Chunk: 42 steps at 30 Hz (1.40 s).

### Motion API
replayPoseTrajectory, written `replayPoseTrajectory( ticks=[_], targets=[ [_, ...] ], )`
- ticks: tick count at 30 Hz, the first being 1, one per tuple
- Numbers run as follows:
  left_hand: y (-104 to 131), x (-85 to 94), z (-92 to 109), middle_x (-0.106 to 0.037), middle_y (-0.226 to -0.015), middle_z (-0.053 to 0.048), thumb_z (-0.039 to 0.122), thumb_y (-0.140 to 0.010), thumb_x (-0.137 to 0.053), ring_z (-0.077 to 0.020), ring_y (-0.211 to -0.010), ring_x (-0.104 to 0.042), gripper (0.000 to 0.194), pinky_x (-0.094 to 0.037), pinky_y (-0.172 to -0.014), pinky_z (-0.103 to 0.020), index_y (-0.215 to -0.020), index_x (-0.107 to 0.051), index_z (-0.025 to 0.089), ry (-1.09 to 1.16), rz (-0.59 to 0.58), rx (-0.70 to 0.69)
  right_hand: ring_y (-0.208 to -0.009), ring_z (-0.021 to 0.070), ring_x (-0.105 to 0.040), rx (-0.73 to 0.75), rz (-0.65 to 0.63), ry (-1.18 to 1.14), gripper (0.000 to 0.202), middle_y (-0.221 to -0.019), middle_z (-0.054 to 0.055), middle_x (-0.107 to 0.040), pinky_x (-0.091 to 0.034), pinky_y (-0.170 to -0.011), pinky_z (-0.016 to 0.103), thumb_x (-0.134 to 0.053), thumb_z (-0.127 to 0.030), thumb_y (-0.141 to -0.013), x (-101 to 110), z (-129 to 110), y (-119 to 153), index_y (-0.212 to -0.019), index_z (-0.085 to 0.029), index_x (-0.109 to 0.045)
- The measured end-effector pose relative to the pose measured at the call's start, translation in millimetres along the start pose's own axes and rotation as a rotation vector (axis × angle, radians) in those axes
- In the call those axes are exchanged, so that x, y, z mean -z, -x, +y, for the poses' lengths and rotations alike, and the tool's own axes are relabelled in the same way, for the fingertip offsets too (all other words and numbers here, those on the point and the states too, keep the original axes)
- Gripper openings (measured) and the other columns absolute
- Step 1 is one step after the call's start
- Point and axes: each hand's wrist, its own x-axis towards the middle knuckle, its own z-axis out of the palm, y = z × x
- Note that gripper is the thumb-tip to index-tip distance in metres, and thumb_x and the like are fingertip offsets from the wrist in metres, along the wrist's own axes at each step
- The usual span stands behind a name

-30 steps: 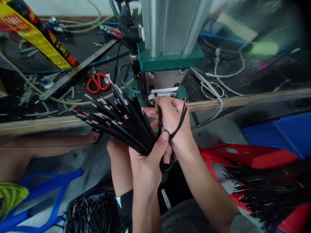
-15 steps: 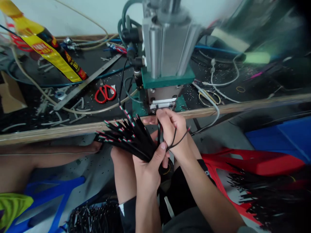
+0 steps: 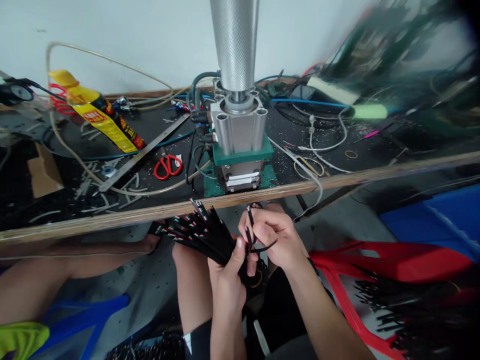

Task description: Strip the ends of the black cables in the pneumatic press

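The left hand (image 3: 228,281) clasps black cables (image 3: 213,241) (red, white and green-tipped); the right hand (image 3: 283,231) pinches one.

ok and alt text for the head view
A person's left hand grips a bundle of black cables while the right hand handles cable ends beside it. Ahead, a workbench holds a metal machine and red-handled scissors.

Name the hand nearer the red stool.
Right. The right hand is to the left of the red stool; the left hand, gripping the black cables, is farther to the stool's left.
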Motion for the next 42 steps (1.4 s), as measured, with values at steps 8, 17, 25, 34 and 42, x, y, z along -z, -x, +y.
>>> replayPoseTrajectory(
  ticks=[8,17,25,34,42],
  targets=[
    [3.1,3.1,0.3,-0.066,-0.062,0.003,0.047,-0.075,-0.107,-0.0083,-0.039,-0.049,0.048,-0.04,-0.04,-0.02,-0.089,-0.072,0.018,-0.023,-0.079,0.062,-0.054,0.0135,-0.053,-0.224,-0.035,-0.133,0.055,-0.068,0.0,-0.06,-0.038,-0.05,0.026,-0.071,-0.071,-0.104,2.1,5.6,-3.4,-0.081,-0.021,-0.072],
    [3.2,13.9,1.6,-0.059,-0.049,0.003,0.052,-0.083,-0.097,-0.0113,-0.04,-0.049,0.046,-0.039,-0.044,-0.021,-0.078,-0.065,0.019,-0.146,-0.109,0.04,-0.047,0.0095,-0.043,-0.162,-0.165,0.322,0.033,-0.056,-0.007,-0.053,-0.031,-0.044,0.023,-0.083,-0.036,-0.093,-3.2,-24.7,-9.6,-0.07,-0.022,-0.064],
    [-0.5,15.6,2.0,-0.063,-0.053,0.001,0.05,-0.079,-0.1,-0.0134,-0.042,-0.054,0.046,-0.043,-0.043,-0.022,-0.076,-0.066,0.02,-0.137,-0.083,0.025,-0.054,0.011,-0.047,-0.014,-0.155,0.485,0.029,-0.06,-0.005,-0.053,-0.038,-0.053,0.025,-0.066,-0.019,-0.088,-9.3,-30.5,-14.1,-0.064,-0.024,-0.052],
    [-1.4,10.0,-7.6,-0.06,-0.051,0.005,0.049,-0.082,-0.103,-0.0086,-0.039,-0.047,0.05,-0.038,-0.041,-0.019,-0.075,-0.063,0.02,-0.107,-0.115,0.028,-0.044,0.012,-0.043,-0.237,0.319,0.165,0.026,-0.052,-0.006,-0.054,-0.036,-0.045,0.026,-0.069,-0.034,-0.094,-14.9,5.7,-28.2,-0.071,-0.025,-0.061],
    [-13.4,-2.6,2.5,-0.058,-0.052,0.007,0.037,-0.088,-0.099,-0.0083,-0.04,-0.049,0.044,-0.039,-0.043,-0.019,-0.074,-0.061,0.021,-0.054,-0.165,0.0,-0.045,0.0109,-0.047,-0.18,0.348,0.209,0.044,-0.054,-0.006,-0.053,-0.039,-0.048,0.025,-0.069,-0.045,-0.105,-17.9,8.8,-44.0,-0.069,-0.025,-0.054]
  ],
)
